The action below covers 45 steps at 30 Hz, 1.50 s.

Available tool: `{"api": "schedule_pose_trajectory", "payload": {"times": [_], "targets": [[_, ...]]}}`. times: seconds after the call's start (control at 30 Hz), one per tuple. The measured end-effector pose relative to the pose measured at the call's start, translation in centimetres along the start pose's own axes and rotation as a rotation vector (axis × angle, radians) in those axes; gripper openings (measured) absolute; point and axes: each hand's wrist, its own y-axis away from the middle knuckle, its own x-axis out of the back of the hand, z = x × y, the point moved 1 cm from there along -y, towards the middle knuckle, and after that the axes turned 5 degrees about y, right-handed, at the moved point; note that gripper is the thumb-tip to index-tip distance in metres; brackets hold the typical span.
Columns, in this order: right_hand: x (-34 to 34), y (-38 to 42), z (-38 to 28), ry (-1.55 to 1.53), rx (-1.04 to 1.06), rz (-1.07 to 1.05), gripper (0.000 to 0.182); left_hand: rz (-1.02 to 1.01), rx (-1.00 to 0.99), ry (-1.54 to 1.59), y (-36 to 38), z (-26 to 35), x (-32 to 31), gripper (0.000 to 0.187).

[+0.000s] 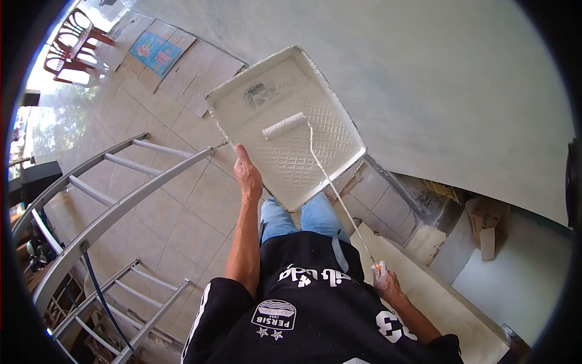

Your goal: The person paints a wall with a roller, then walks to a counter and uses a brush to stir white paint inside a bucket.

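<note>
Left hand [247,176] grips the tray [327,91] by its left edge, apparently to steady it under the roller [284,125]; right hand [387,281] clasps the roller's near end.

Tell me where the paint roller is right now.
In the head view, the paint roller's head is above the middle, over the tray's ridged part, up and right of the left hand; the right hand grips its far end.
</note>
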Motion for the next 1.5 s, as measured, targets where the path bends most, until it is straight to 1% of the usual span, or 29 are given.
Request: {"api": "schedule_pose_trajectory", "payload": {"times": [0.03, 0.07, 0.1, 0.17, 0.27, 0.33, 0.43, 0.47, 0.57, 0.6, 0.7, 0.77, 0.83, 0.87, 0.93, 0.97, 1.0, 1.1, 1.13, 1.17, 1.2, 1.23, 1.27, 1.33, 1.37, 1.4, 1.43, 1.47, 1.5], "targets": [[-0.3, 0.2, 0.0, -0.003, -0.003, 0.009, 0.042, -0.018, 0.015, -0.082, -0.4, -1.2, 0.9, 0.07], [0.2, -0.7, -1.5, -0.032, 0.024, -0.08, 0.044, -0.035, 0.023, -0.109, -0.5, -1.4, 1.0, 0.071], [0.6, -2.0, -3.2, -0.039, 0.024, -0.066, 0.044, -0.052, 0.031, -0.135, -0.5, -1.6, 1.0, 0.073], [0.7, -3.9, -5.8, -0.055, 0.014, -0.042, 0.045, -0.079, 0.044, -0.087, 0.3, -0.7, 0.1, 0.072], [0.0, -3.7, -4.6, -0.028, -0.008, -0.007, 0.048, -0.056, 0.018, -0.059, -0.6, -1.3, 0.1, 0.068], [-0.1, -2.4, -2.8, -0.049, 0.013, 0.001, 0.048, -0.044, -0.012, -0.118, 0.1, -1.5, 0.0, 0.068], [-1.6, -0.5, -1.0, 0.014, -0.061, -0.064, 0.041, -0.054, -0.018, -0.166, 0.7, -2.4, 0.7, 0.069], [-1.5, -0.2, -0.5, 0.032, -0.05, -0.075, 0.039, -0.064, -0.024, -0.16, 0.5, -2.8, 0.3, 0.069], [-2.8, 1.1, 1.4, -0.049, -0.049, -0.093, 0.037, -0.044, -0.006, -0.082, -0.5, -2.2, 0.1, 0.07], [-2.9, 1.2, 1.3, -0.078, -0.03, -0.114, 0.037, -0.019, -0.024, -0.125, -1.2, -2.6, 0.6, 0.07], [-2.0, 0.4, 0.0, -0.226, 0.023, -0.138, 0.037, 0.041, -0.109, -0.133, -2.0, -2.8, 1.1, 0.071], [-1.5, -0.2, -1.0, -0.397, 0.089, -0.142, 0.038, 0.046, -0.073, -0.166, -3.1, -4.2, 2.7, 0.072], [-3.0, -0.2, -0.4, -0.6, 0.026, -0.196, 0.039, 0.124, -0.073, -0.214, -4.1, -5.6, 5.0, 0.074], [-3.3, -0.1, 0.0, -0.695, -0.001, -0.231, 0.039, 0.159, -0.032, -0.204, -3.3, -5.5, 5.4, 0.075], [-2.3, 0.2, 0.6, -0.814, -0.097, -0.281, 0.039, 0.248, 0.042, -0.186, -1.7, -4.5, 6.4, 0.076], [-1.7, 0.1, 1.0, -0.869, -0.143, -0.31, 0.039, 0.265, 0.045, -0.182, -1.0, -4.6, 7.2, 0.077], [-1.2, -0.3, 2.0, -0.847, -0.215, -0.377, 0.025, 0.284, 0.046, -0.175, -0.5, -4.9, 8.0, 0.078], [-4.2, -4.6, 7.2, 0.12, 0.526, 0.232, 0.011, 0.334, 0.077, -0.15, 2.1, -6.1, 9.8, 0.078], [-4.4, -6.7, 7.9, 0.301, 0.523, 0.302, 0.011, 0.349, 0.087, -0.14, 3.0, -6.6, 10.0, 0.077], [-5.1, -10.0, 9.2, 0.1, 0.438, 0.211, 0.012, 0.38, 0.098, -0.11, 3.9, -7.1, 9.7, 0.077], [-4.2, -13.5, 8.6, -0.237, 0.237, 0.017, 0.017, 0.407, 0.108, -0.081, 4.8, -7.6, 9.0, 0.076], [-3.3, -16.8, 8.1, -0.561, -0.013, -0.096, 0.025, 0.432, 0.131, -0.062, 6.1, -8.2, 8.8, 0.076], [-1.3, -20.0, 5.7, -1.001, -0.391, -0.309, 0.033, 0.409, 0.169, -0.032, 7.1, -9.0, 8.8, 0.072], [-5.7, -26.3, 4.6, -1.191, -0.344, -0.371, 0.045, 0.376, 0.046, -0.06, 8.5, -12.7, 13.2, 0.073], [-7.5, -29.1, 4.5, -1.241, -0.382, -0.328, 0.043, 0.346, -0.003, -0.073, 9.7, -14.2, 14.9, 0.073], [-8.5, -32.7, 3.6, -1.289, -0.404, -0.278, 0.041, 0.39, 0.016, -0.148, 10.2, -14.7, 14.6, 0.07], [-8.2, -35.8, 2.5, -1.345, -0.382, -0.274, 0.041, 0.402, 0.062, -0.091, 10.3, -15.5, 13.4, 0.069], [-8.1, -37.0, 1.8, -1.399, -0.387, -0.28, 0.041, 0.418, 0.127, -0.054, 11.2, -15.6, 13.1, 0.067], [-8.3, -38.5, 1.6, -1.456, -0.401, -0.326, 0.04, 0.441, 0.186, -0.011, 11.9, -15.6, 13.0, 0.066]]}}
